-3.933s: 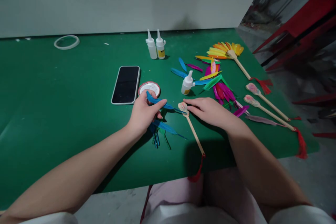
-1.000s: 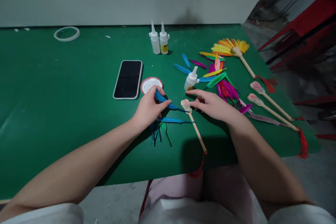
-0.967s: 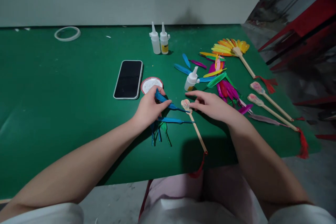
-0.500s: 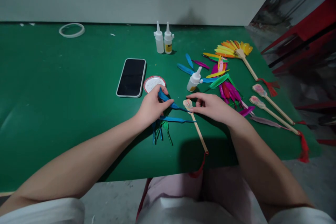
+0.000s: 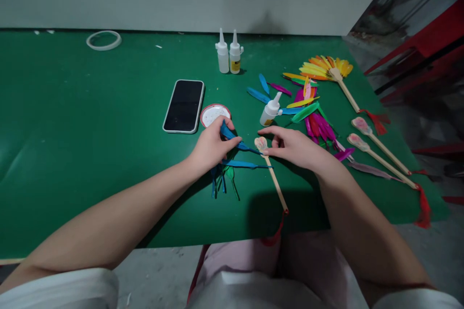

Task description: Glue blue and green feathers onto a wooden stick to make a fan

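Observation:
My left hand pinches a blue feather, its thin tip lying on the rounded head of a wooden stick with a red tassel. My right hand is at the right of that head, its thumb against the feather's tip and its index finger stretched out above. A second blue feather lies below, its tip across the stick. Several blue and green feathers lie under and below my left hand. Just above my right hand stands a small white glue bottle.
Two more bottles stand at the back. A phone and a red-rimmed lid are left of centre. At right lie loose coloured feathers, a yellow feather fan and two sticks. A clear ring is far left.
The view has shifted slightly, so the things on the table appear a little further right. Both hands keep nearly the same pose around the feather and the stick's head.

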Demonstrator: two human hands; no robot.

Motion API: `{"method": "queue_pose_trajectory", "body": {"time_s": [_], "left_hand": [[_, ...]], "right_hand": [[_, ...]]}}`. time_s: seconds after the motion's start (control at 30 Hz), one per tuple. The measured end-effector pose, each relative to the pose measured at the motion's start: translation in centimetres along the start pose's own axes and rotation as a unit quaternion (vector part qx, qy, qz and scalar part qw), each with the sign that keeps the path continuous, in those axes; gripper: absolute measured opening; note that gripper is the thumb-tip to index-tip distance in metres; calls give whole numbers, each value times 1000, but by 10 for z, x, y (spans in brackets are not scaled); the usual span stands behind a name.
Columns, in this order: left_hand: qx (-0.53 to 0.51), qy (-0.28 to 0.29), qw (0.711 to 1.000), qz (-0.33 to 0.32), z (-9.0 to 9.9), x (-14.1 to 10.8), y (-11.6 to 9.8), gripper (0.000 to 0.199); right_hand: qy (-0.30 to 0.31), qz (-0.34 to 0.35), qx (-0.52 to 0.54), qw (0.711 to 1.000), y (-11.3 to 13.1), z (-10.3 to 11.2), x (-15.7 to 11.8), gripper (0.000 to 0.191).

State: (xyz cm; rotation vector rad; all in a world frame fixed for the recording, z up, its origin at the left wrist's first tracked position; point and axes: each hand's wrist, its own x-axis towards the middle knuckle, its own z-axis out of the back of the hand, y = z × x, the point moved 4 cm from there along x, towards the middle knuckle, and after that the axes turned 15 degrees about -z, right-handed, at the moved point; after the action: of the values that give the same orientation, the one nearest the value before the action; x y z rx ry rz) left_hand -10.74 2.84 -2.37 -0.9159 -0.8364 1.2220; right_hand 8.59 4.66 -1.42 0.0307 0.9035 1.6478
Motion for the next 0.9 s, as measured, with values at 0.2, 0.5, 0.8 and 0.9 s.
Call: {"method": "queue_pose_trajectory", "body": {"time_s": [0.2,0.5,0.8,0.9], "left_hand": [[6,6,1000,6,0,0,-1,29],[5,3,1000,-6,0,0,-1,27],[12,8,1000,-5,1,0,-2,26],[14,10,1000,-4,1,-1,-2,26]], "right_hand": [[1,13,-1,1000,-1,1,-2,39],[-36,2,-37,999,3,-2,-5,45],[-14,32,-39,999,0,-3,-4,43],[5,38,-26,999,-1,-1,-4,45]]}}
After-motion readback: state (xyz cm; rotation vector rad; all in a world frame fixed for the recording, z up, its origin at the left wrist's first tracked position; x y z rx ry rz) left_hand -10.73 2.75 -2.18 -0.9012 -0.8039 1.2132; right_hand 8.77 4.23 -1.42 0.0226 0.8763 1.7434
